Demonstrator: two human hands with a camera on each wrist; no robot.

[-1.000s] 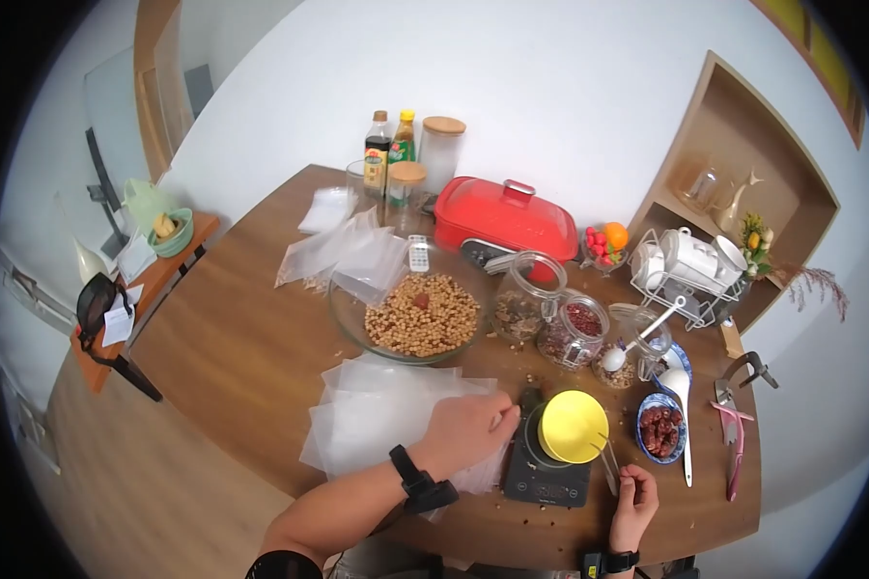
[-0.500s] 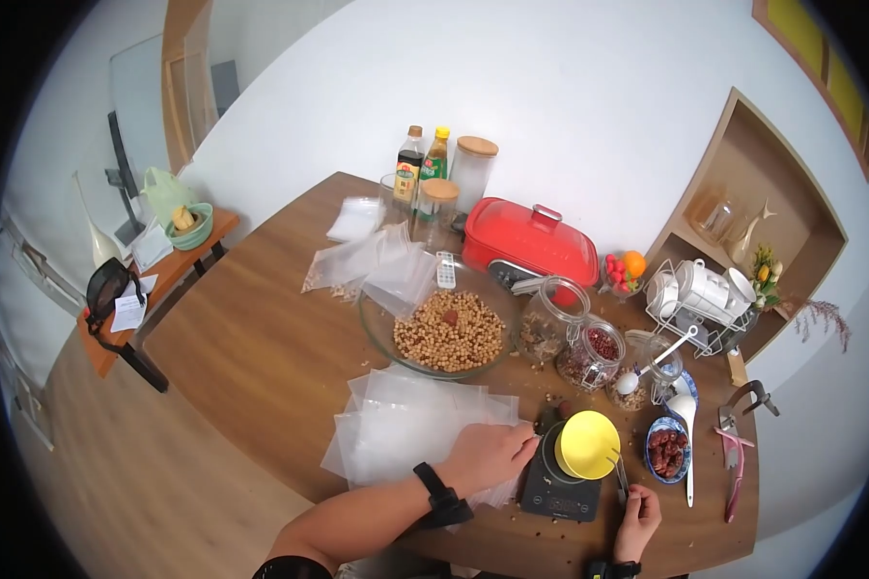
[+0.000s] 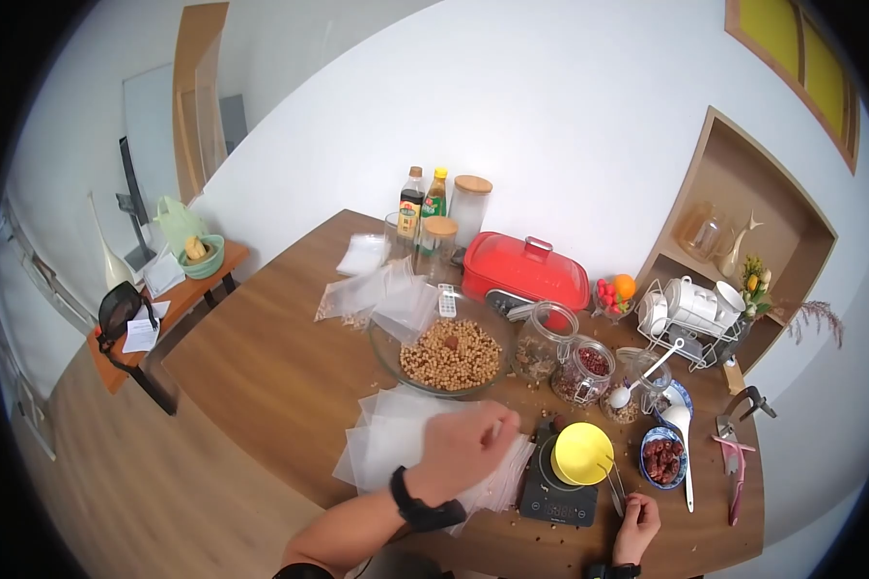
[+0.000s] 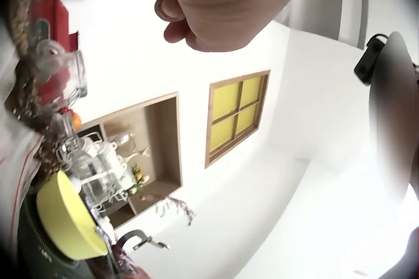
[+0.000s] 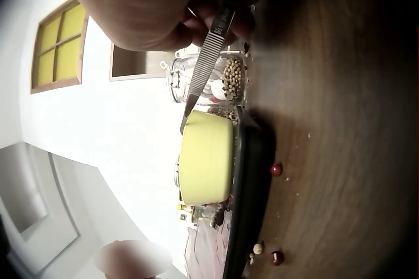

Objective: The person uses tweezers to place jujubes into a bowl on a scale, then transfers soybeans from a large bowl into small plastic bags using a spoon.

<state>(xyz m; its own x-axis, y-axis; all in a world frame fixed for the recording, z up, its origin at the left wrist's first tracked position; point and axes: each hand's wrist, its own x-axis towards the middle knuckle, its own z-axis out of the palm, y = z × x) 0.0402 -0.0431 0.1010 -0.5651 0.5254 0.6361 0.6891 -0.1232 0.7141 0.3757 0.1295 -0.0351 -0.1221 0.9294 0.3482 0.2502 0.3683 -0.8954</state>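
A yellow bowl [image 3: 583, 454] sits on a black kitchen scale [image 3: 555, 505]. My right hand [image 3: 637, 529], low at the scale's right corner, pinches metal tweezers [image 5: 209, 60]. Their tips overlap the bowl's rim in the right wrist view. My left hand [image 3: 465, 446] is raised over a spread of clear plastic bags [image 3: 381, 439], left of the scale, and blurred. Its fingers are curled in the left wrist view, with nothing showing in them. Behind the bags stands a glass bowl of tan beans [image 3: 451, 355].
Glass jars [image 3: 581, 372] of beans and grains stand behind the scale. To the right lie a patterned bowl of dried red dates [image 3: 663, 457], a white spoon [image 3: 684, 454] and pink-handled scissors [image 3: 736, 473]. A red electric cooker [image 3: 526, 270] is at the back. Loose beans [image 5: 276, 170] dot the table.
My left hand has lifted away from the scale's left edge, moving left over the bags. The right hand stays beside the scale with the tweezers. The head view has shifted slightly.
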